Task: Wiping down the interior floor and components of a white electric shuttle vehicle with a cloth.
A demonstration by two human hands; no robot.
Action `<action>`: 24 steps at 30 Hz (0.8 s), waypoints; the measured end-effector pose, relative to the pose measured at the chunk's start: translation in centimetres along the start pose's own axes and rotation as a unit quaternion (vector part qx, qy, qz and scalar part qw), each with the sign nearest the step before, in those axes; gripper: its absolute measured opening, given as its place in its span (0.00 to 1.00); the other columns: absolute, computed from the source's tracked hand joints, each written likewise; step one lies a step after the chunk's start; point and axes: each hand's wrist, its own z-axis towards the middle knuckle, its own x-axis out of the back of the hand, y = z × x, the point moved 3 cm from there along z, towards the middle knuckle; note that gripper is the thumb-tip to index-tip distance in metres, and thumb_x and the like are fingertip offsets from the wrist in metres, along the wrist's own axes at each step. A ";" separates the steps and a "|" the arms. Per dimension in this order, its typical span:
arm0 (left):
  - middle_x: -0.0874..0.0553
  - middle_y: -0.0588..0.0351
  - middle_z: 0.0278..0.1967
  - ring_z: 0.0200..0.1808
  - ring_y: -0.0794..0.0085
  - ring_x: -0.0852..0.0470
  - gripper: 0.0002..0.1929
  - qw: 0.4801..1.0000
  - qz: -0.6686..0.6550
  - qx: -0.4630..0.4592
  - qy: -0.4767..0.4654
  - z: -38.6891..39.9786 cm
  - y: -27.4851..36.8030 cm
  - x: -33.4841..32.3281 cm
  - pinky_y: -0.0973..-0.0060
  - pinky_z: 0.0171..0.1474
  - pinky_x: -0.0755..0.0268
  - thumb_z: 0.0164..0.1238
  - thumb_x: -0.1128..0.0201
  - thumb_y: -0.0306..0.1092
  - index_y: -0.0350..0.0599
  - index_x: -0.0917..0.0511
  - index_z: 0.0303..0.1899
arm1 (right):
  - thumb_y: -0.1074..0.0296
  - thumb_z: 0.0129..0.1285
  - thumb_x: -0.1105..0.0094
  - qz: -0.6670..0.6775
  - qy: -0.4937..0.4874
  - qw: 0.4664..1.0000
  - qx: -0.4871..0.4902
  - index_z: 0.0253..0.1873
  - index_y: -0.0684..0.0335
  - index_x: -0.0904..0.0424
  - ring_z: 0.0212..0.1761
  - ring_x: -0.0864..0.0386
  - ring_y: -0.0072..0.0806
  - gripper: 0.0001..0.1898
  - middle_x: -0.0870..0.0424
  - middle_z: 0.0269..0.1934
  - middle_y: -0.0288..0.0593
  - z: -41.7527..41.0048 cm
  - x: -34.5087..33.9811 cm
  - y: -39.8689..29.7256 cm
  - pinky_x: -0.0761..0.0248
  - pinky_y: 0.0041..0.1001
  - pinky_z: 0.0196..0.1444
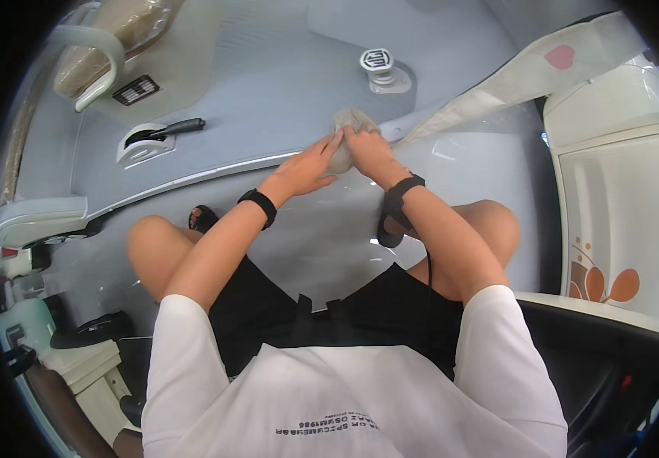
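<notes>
A bunched grey-beige cloth (343, 162) lies over the raised edge of a grey moulded floor panel (260, 109), where it meets a glossy grey surface below. My right hand (370, 153) grips the cloth from the right, its fingers curled into the folds. From the left, my left hand (305, 170) holds the cloth's side with fingers stretched over it and thumb apart. The fingertips of both hands nearly meet on the cloth. Just right of the cloth, a white strip with a pink heart (559, 57) slants up to the right.
A lever with a black grip (186, 126) stands on the panel at left, near a vent grille (136, 90). A round white pedestal (383, 71) rises behind the cloth. At far left are a curved handle (113, 57) and plastic-wrapped padding (106, 46). A white panel (621, 212) stands at right.
</notes>
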 end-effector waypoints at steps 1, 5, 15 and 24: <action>0.31 0.40 0.64 0.62 0.47 0.29 0.42 1.000 0.017 0.014 -0.018 0.1 -0.1 -0.4 0.60 0.61 0.30 0.61 0.39 0.27 0.40 0.54 0.74 | 0.76 0.57 0.42 -0.004 -0.004 1.000 -0.004 0.53 0.66 0.30 0.46 0.17 0.54 0.18 0.18 0.41 0.64 -0.1 0.4 0.6 0.22 0.44 0.46; 0.32 0.43 0.65 0.63 0.50 0.29 0.38 0.991 0.037 0.046 -0.117 2.5 0.8 -1.1 0.61 0.60 0.28 0.62 0.40 0.27 0.42 0.48 0.73 | 0.76 0.59 0.44 0.028 -0.044 0.997 -0.058 0.51 0.65 0.25 0.46 0.16 0.49 0.14 0.15 0.41 0.55 0.7 3.1 3.6 0.22 0.43 0.46; 0.25 0.47 0.59 0.63 0.57 0.28 0.25 0.993 0.062 -0.077 0.062 5.7 1.4 -6.0 0.64 0.61 0.27 0.62 0.41 0.31 0.39 0.32 0.62 | 0.73 0.56 0.41 -0.087 -0.144 0.984 -0.057 0.40 0.64 0.16 0.45 0.16 0.49 0.08 0.15 0.41 0.56 -0.2 3.3 3.9 0.21 0.41 0.47; 0.22 0.47 0.57 0.55 0.50 0.24 0.25 0.997 -0.081 -0.005 -0.017 7.4 2.4 -3.3 0.58 0.55 0.27 0.61 0.41 0.31 0.43 0.32 0.62 | 0.73 0.53 0.40 0.086 -0.262 0.948 -0.158 0.43 0.69 0.17 0.51 0.19 0.52 0.13 0.16 0.45 0.59 1.9 7.8 8.2 0.25 0.41 0.52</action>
